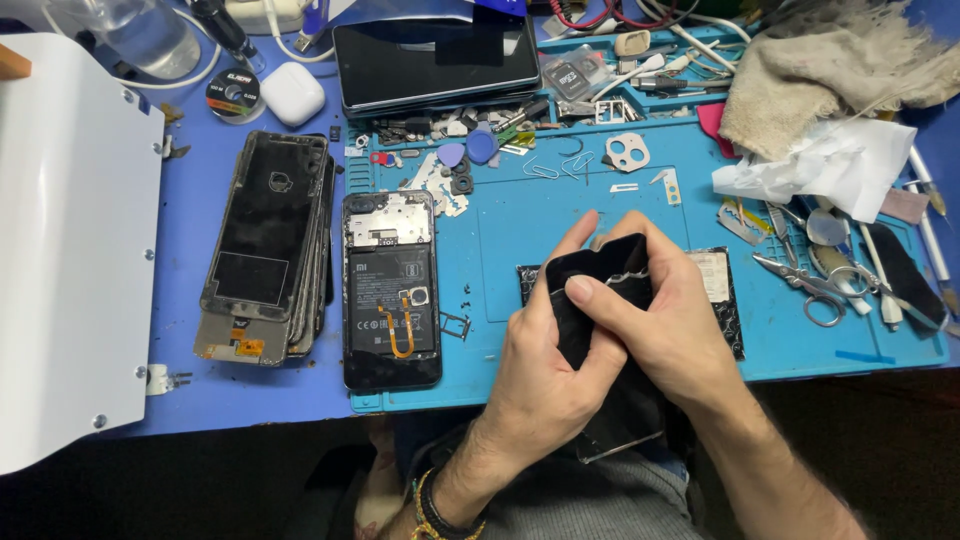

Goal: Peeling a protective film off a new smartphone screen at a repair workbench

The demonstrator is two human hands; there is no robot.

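Fingers (582, 290) of left hand (545, 375) and right hand (665, 320) pinch black phone back cover (600, 275) over blue mat (520, 215). Left: opened phone (391, 290), rectangular black battery label, orange flex. Right, under hands: flat black pouch (718, 290), white label. Cover glossy, bent.

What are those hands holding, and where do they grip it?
Both the left hand and right hand hold a black phone cover by its upper end.

Two hands (left (545, 375), right (665, 320)) are showing; one opened phone (391, 290), one stack of frames (268, 245), one scissors (812, 283), one earbud case (292, 93), one tablet (436, 62) are lying.
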